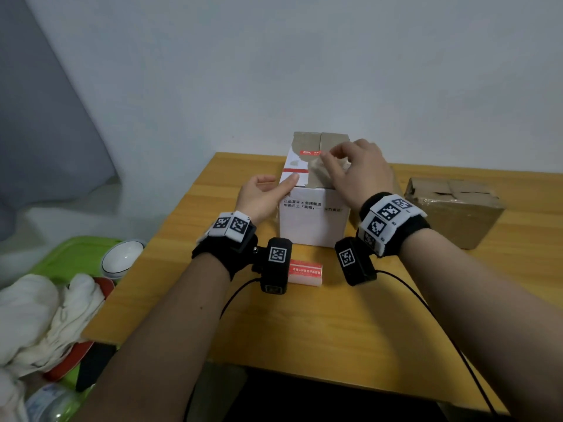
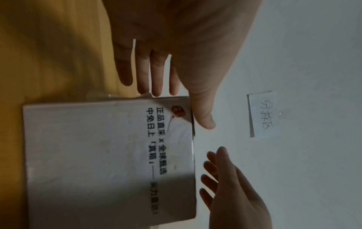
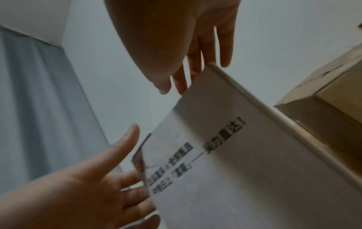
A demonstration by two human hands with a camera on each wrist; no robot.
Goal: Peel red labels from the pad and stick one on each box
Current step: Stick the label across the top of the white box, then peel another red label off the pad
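Presently, sticking step: white box (image 1: 313,217) mid-table, red label (image 1: 295,170) on its top; left hand (image 1: 262,194) open-fingered at the box's left edge, right hand (image 1: 355,173) relaxed above, gripping nothing; label pad (image 1: 305,272) near; brown box (image 1: 454,210) likely next.

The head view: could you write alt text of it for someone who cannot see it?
Two bare hands work at the top of a white box on a yellow table: the left hand steadies its left edge, the right hand reaches over its top. A red label pad lies in front of the box, and a brown cardboard box sits to the right.
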